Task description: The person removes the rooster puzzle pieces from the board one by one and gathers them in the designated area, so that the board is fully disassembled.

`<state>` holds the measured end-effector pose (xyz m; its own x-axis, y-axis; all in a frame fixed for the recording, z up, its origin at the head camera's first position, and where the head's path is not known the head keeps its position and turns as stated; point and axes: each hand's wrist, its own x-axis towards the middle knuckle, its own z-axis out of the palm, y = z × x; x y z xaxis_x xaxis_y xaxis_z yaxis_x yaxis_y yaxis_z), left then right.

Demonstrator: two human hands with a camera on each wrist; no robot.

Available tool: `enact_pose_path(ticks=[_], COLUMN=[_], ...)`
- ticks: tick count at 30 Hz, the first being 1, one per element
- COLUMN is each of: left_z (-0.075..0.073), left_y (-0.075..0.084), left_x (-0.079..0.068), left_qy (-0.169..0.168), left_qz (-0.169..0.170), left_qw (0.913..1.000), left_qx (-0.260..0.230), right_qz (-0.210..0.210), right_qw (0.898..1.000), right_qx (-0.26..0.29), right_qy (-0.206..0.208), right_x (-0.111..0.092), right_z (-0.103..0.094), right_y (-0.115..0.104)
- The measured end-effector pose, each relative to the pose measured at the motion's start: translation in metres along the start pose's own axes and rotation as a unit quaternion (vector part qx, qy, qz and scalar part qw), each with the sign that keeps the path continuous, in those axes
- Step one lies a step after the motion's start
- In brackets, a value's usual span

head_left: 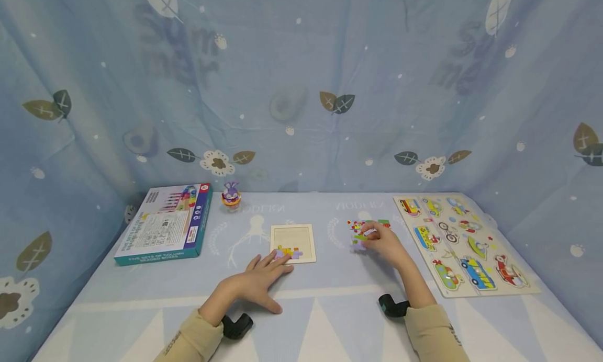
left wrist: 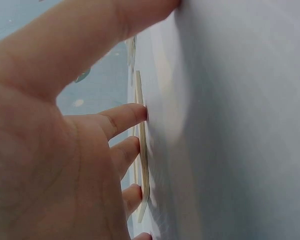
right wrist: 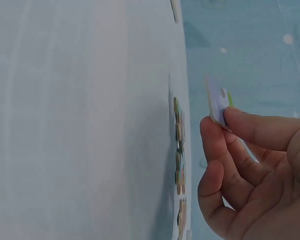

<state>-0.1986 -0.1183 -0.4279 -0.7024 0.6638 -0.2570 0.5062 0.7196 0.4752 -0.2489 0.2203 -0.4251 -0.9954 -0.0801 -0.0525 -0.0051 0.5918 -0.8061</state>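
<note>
My left hand point(head_left: 256, 283) lies flat with fingers spread, its fingertips at the near-left edge of a small square wooden puzzle tray point(head_left: 297, 234). A few joined purple and yellow jigsaw pieces point(head_left: 296, 254) fill part of the tray's near side. Right of the tray, my right hand point(head_left: 385, 245) pinches a jigsaw piece between thumb and index finger. In the right wrist view this purple piece with a green edge point(right wrist: 218, 104) is held up off the table. Loose jigsaw pieces point(right wrist: 180, 127) lie below it, partly hidden by my right hand in the head view.
A wooden vehicle puzzle board point(head_left: 457, 247) lies at the right. A flat boxed set point(head_left: 162, 226) is at the back left, with a small purple rabbit-eared toy point(head_left: 231, 194) beside it. A patterned blue curtain point(head_left: 301, 90) hangs behind the table.
</note>
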Motion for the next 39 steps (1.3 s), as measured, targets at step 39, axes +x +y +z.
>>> enact_pose_path(ticks=[39], left_z=[0.001], left_y=[0.001], left_x=[0.0], left_qy=[0.01], left_qz=[0.006], left_qw=[0.9999], left_qx=[0.0], right_qz=[0.086], right_qw=[0.984], right_qx=[-0.138], right_qy=[0.075], right_x=[-0.017], right_z=[-0.046], right_y=[0.031])
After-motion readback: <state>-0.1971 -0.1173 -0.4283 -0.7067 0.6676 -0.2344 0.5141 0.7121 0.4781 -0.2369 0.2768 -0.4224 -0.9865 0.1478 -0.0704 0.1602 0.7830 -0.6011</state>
